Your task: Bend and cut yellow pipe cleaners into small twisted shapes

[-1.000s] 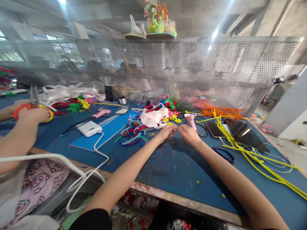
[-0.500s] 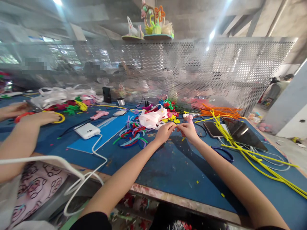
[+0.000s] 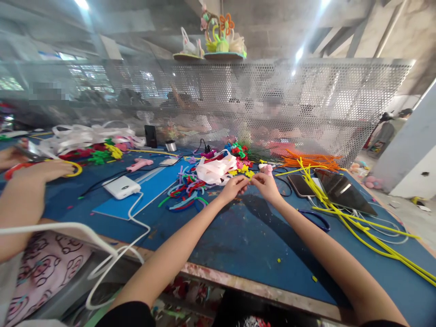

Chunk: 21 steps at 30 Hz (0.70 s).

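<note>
The single camera is worn on the head and looks forward and down, over the left hand (image 3: 233, 188) and right hand (image 3: 268, 186), towards the farther perforated screen (image 3: 327, 93).

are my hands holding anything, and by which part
Apparently a small yellow piece, pinched by the left hand and right hand; which part is unclear.

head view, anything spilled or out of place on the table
Yes: two small yellow scraps lie loose on the blue tabletop towards the near edge, apart from the other materials, like stray offcuts. The long yellow stems also look untidy, sprawling past the phone and dark tablet.
</note>
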{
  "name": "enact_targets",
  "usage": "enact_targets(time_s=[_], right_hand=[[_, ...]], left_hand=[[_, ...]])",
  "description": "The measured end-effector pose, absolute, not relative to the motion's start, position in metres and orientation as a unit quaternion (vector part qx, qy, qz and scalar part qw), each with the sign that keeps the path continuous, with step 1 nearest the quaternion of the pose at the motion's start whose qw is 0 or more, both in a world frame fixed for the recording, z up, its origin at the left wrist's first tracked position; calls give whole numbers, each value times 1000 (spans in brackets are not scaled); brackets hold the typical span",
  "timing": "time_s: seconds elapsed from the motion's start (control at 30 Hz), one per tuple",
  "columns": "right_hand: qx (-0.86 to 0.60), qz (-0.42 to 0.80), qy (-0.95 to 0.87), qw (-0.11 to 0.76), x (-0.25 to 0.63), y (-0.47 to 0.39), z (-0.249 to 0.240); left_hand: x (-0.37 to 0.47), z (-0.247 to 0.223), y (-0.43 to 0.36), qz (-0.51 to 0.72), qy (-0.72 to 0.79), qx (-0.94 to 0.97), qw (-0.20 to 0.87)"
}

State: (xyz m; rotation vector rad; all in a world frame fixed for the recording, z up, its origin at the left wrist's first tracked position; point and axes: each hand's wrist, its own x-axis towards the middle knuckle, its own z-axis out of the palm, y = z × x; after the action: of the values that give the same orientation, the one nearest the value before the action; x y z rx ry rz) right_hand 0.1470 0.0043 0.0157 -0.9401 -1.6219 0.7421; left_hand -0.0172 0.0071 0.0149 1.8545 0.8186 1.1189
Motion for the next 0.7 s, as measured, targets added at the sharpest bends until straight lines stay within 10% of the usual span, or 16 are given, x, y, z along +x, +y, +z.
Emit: enact_targets(time_s=[0.7], right_hand=[[-330,476,-639,507,142,-5,20]], left_hand=[[-18,14,13,564,312,504,575]])
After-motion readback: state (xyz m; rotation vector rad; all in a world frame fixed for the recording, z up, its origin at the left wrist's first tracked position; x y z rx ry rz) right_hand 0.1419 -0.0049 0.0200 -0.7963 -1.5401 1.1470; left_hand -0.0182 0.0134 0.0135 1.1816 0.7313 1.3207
